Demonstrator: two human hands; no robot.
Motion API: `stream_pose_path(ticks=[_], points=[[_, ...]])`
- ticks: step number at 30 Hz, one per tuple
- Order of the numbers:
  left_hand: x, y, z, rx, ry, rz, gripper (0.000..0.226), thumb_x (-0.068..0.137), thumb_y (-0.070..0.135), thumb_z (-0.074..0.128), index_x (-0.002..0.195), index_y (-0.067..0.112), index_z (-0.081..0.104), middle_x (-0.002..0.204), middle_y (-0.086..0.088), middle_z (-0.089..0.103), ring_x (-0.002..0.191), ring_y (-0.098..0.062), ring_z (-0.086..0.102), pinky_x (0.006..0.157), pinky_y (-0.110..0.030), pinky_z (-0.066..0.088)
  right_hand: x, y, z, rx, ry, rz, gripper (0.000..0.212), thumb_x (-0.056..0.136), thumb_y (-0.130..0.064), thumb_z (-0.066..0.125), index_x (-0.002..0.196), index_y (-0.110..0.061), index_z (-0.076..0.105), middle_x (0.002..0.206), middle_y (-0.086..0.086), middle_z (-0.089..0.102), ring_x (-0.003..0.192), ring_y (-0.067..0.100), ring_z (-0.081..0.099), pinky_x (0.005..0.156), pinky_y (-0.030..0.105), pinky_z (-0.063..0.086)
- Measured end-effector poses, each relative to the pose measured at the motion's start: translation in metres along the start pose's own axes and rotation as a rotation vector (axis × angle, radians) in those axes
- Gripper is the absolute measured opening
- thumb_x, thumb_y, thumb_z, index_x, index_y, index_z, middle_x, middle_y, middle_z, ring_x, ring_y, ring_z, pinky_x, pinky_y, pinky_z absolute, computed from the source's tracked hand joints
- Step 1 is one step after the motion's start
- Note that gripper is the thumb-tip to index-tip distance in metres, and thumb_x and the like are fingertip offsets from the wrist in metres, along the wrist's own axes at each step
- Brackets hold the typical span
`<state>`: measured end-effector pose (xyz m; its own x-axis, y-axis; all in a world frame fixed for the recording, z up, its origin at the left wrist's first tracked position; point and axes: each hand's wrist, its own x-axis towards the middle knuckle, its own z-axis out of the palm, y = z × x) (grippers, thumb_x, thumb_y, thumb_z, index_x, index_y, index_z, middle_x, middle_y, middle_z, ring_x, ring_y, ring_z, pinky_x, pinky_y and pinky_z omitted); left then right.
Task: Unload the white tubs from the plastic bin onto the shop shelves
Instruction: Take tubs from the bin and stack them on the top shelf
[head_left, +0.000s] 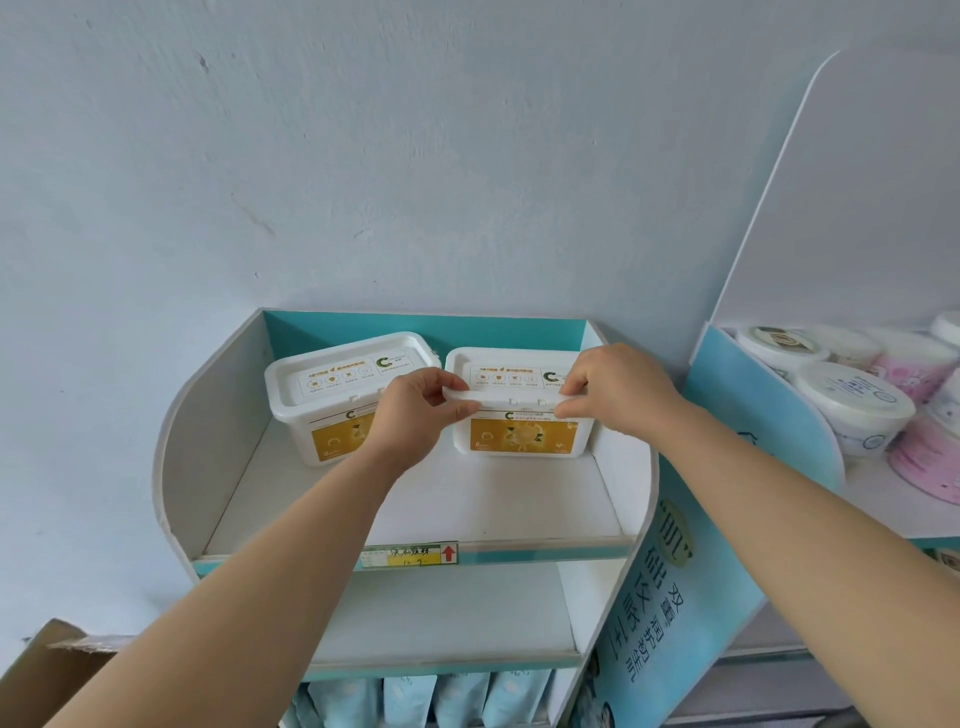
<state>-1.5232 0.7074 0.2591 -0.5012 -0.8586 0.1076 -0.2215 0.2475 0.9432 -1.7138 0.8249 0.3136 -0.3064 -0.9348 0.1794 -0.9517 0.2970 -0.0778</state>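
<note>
**Pale wall, teal stand, two tubs on top**

Pale blue wall (363, 156) fills the space above a white-and-teal cardboard stand (670, 613). A second stand (753, 395) just to the right carries round tubs (852, 405) in white and pink. At lower left, the corner of a brown box (47, 670) shows.

Both bare forearms reach up to the top shelf (467, 514). A lower shelf (441, 613) sits beneath it, with a row of light blue pouches (457, 701) under that.

Two white tubs with yellow labels stand side by side at the back of the top shelf. The left tub (332, 395) is turned slightly askew and sits free. The right tub (519, 436) faces front, close to the stand's right wall. I cannot tell if it is fully set down.

The left hand (415, 410) pinches the front rim of the right tub at its left corner, thumb under and fingers curled over. The right hand (613, 389) pinches the same rim toward its right end.

A small yellow tag (410, 556) with a red arrow is on the shelf edge.
</note>
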Motion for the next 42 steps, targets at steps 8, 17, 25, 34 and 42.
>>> stream_pose_path(ticks=[8, 17, 25, 34, 42], points=[[0.013, 0.004, 0.009, 0.179, 0.103, -0.011, 0.035, 0.087, 0.022, 0.068, 0.122, 0.023, 0.062, 0.095, -0.006, 0.072, 0.072, -0.016, 0.065, 0.068, -0.028, 0.056, 0.014, -0.005, 0.003, -0.038, 0.014, 0.058, 0.028, 0.08, -0.04, 0.07, 0.101, -0.021, 0.074, 0.099, -0.004, 0.071, 0.078, 0.011, 0.06, 0.057, 0.022, 0.046], [-0.003, 0.016, -0.001, 0.28, 0.043, 0.026, 0.044, 0.095, 0.029, 0.055, 0.138, 0.024, 0.048, 0.12, -0.005, 0.067, 0.082, -0.013, 0.059, 0.061, -0.019, 0.045, -0.007, -0.012, -0.006, 0.007, -0.034, 0.039, 0.04, 0.089, -0.041, 0.06, 0.124, -0.023, 0.062, 0.126, 0.0, 0.062, 0.098, 0.017, 0.061, 0.068, 0.028, 0.052], [-0.057, 0.045, -0.001, 0.789, 0.048, 0.319, 0.045, 0.095, 0.045, 0.048, 0.137, 0.03, 0.049, 0.129, 0.002, 0.061, 0.105, -0.019, 0.063, 0.081, -0.035, 0.054, -0.084, -0.012, -0.023, 0.056, 0.143, 0.05, 0.038, 0.093, -0.041, 0.054, 0.123, -0.02, 0.062, 0.121, -0.001, 0.064, 0.107, 0.02, 0.058, 0.082, 0.035, 0.051], [-0.132, 0.061, 0.098, 0.679, -0.203, 0.728, 0.033, 0.091, 0.038, 0.058, 0.118, 0.021, 0.065, 0.111, -0.001, 0.069, 0.099, -0.026, 0.063, 0.08, -0.035, 0.051, -0.23, 0.045, -0.011, 0.158, 0.217, 0.314, 0.044, 0.089, -0.038, 0.062, 0.126, -0.015, 0.061, 0.133, 0.001, 0.058, 0.121, 0.019, 0.054, 0.1, 0.033, 0.042], [-0.192, 0.05, 0.24, 0.631, -0.549, 0.76, 0.032, 0.091, 0.041, 0.056, 0.117, 0.023, 0.065, 0.107, 0.002, 0.068, 0.095, -0.023, 0.063, 0.077, -0.032, 0.05, -0.374, 0.139, 0.025, 0.191, 0.121, 0.684, 0.043, 0.089, -0.036, 0.061, 0.127, -0.016, 0.06, 0.134, 0.0, 0.057, 0.119, 0.015, 0.054, 0.1, 0.026, 0.037]])
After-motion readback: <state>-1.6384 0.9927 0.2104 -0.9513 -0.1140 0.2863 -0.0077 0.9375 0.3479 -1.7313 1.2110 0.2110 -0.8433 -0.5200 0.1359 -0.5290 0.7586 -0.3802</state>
